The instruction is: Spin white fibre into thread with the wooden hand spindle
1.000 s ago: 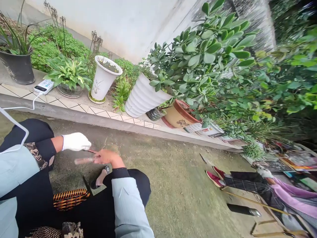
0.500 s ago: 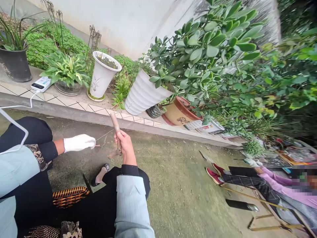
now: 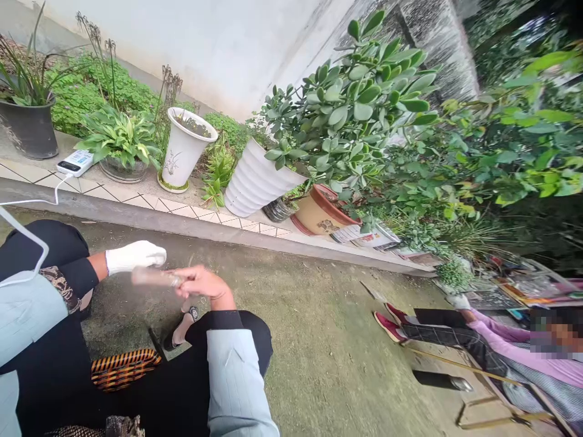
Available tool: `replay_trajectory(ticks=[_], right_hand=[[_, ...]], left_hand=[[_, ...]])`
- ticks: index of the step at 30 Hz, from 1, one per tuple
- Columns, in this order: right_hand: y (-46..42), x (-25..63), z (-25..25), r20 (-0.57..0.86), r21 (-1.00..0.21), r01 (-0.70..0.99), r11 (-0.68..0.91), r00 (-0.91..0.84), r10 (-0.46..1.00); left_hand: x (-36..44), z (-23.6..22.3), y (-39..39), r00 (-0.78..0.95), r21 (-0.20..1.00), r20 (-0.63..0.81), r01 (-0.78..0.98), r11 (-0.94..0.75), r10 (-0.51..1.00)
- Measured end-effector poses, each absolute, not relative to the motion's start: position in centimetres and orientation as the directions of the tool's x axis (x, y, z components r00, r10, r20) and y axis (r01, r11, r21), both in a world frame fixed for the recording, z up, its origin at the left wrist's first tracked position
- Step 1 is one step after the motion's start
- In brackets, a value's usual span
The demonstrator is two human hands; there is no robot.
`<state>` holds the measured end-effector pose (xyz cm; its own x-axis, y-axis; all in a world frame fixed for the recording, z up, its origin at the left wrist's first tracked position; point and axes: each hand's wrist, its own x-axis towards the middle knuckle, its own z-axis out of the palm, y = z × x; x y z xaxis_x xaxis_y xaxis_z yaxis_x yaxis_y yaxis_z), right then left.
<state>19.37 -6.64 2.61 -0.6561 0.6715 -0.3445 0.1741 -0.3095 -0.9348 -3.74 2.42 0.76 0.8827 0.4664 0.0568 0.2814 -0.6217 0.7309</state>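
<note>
The picture is tilted, with my arms reaching in from the lower left. My right hand (image 3: 201,283) is bare and shut around a wooden stick (image 3: 153,277), which is motion-blurred and points toward the other hand. My left hand (image 3: 135,257) wears a white glove and is bunched just above the stick's far end, close to it. Whether the glove touches the stick or holds anything small is hidden. My knees in dark trousers (image 3: 243,335) lie below both hands.
A sandalled foot (image 3: 183,326) and a striped woven cloth (image 3: 125,368) lie near my lap. A tiled kerb (image 3: 159,205) with potted plants and a white power bank (image 3: 75,162) runs along the top. A seated person's gloved hand (image 3: 461,301) shows at right.
The stick stood upright in my right hand half a second ago. It has swung down level toward the gloved hand, and the gloved hand has drawn back slightly.
</note>
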Motion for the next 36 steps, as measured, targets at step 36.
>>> replay_trajectory(ticks=[36], right_hand=[[-4.9, 22.8, 1.3, -0.321, -0.938, 0.135, -0.318, 0.005, 0.947]], left_hand=[[-2.5, 0.7, 1.8, 0.966, 0.753, -0.060, 0.209, -0.623, 0.251]])
